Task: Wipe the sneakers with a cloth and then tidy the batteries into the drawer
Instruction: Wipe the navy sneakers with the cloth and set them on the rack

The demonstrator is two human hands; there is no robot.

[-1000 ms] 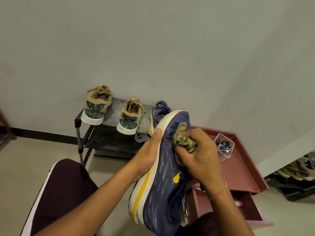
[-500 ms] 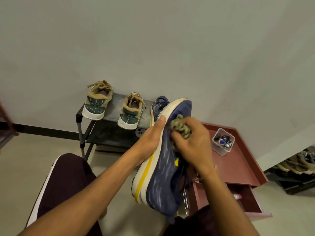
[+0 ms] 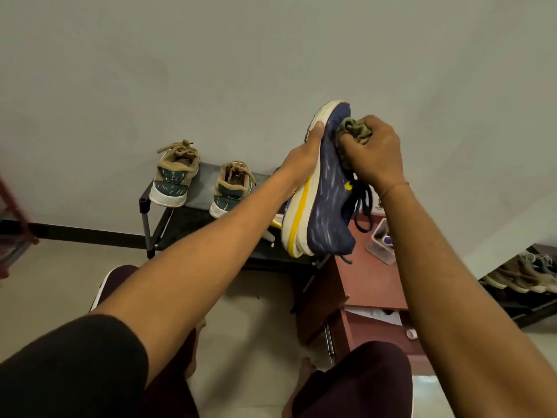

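Our left hand (image 3: pixel 304 158) grips the navy sneaker (image 3: pixel 328 200) by its thick sole, thumb up near the toe. Our right hand (image 3: pixel 373 152) is balled round the crumpled cloth (image 3: pixel 354 132), pressing it to the upper at the toe end. Against half a second ago, we have lifted the shoe higher and reached it further out, and the cloth has travelled up towards the toe. We judge the wiping of this shoe to be in full swing. Two tan sneakers (image 3: pixel 176 173) sit on the shoe rack (image 3: pixel 180 218). The clear tub (image 3: pixel 380 245), which we take to hold the batteries, stands on the red counter (image 3: pixel 370 282) above the open drawer (image 3: pixel 370 330), so that step is not yet begun.
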